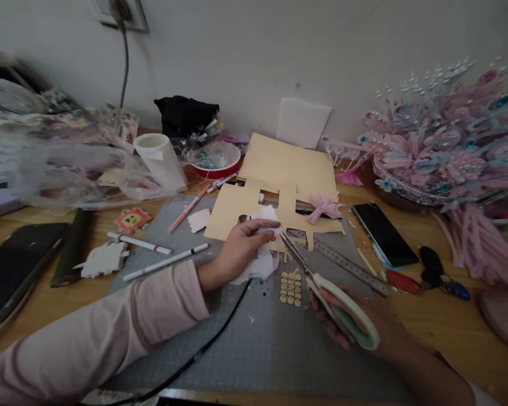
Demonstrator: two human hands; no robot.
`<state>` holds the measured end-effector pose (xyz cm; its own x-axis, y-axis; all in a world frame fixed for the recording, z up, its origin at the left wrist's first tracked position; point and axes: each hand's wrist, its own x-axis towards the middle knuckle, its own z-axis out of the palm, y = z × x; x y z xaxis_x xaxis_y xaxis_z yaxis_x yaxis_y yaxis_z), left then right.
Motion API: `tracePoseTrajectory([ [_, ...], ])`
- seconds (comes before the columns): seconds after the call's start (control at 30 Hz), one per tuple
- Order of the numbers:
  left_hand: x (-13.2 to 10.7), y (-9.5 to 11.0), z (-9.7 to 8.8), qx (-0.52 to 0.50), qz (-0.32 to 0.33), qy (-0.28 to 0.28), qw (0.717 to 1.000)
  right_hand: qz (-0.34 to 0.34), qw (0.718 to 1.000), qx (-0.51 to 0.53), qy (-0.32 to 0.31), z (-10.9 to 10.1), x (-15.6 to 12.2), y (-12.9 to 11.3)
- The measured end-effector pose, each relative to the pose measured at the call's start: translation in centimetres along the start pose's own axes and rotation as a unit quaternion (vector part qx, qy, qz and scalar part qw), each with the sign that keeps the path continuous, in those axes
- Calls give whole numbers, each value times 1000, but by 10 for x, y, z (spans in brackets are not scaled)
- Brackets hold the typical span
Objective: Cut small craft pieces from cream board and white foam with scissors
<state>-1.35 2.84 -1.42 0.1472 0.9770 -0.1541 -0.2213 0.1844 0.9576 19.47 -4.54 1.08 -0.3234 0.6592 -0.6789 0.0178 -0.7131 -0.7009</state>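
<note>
My left hand [241, 248] pinches a white piece of paper [260, 265] over the grey cutting mat [254, 332]. My right hand [355, 327] grips the pale green handles of a pair of scissors [322, 279], whose blades point up and left to the paper's edge beside my left fingertips. Under the paper lies a tan card sheet [279, 180] with rectangular cut-outs. A small cluster of tan cut-out pieces [290, 287] sits on the mat just below the blades.
A metal ruler [342, 262] lies right of the scissors, with a black phone [383, 234] and small pliers [432, 276] beyond. Two pens [152, 254] lie at left, near a dark tablet [12, 268]. A pink beaded headdress [449, 158] fills the right; a black cable [203, 349] crosses the mat.
</note>
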Motion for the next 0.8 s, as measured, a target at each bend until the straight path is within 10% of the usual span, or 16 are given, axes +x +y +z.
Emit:
tracePoseTrajectory([
  [0.8,0,0,0,-9,-1,-14,1000,-7,998,-62,20,4,1,4],
])
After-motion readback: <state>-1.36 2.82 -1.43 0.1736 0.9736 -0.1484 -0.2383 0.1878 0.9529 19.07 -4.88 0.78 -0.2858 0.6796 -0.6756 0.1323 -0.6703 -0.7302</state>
